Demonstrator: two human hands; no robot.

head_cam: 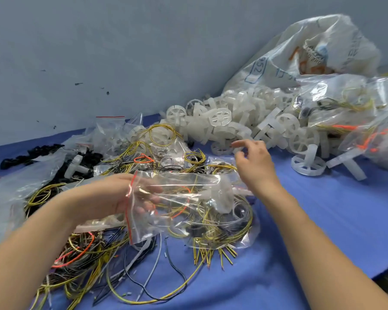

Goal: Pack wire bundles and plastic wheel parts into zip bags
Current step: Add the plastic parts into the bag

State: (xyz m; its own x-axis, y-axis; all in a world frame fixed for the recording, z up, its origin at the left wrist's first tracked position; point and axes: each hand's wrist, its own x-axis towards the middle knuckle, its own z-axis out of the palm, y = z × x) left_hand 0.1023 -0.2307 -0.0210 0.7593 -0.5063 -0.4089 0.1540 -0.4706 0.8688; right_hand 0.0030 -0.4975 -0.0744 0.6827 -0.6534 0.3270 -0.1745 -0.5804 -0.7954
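Two hands were in view: the left hand (121,193) gripped one clear zip bag (175,202) above the loose wires (94,249); the right hand (253,157), empty, fingers loosely curled, reached toward dozens of white wheel parts (233,121) heaped on the blue tabletop (323,220) below a grey wall (121,52).

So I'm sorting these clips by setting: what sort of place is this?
Probably a small workshop packing bench: a heap of plastic wheels, loose wires, and a zip bag held in the left hand.
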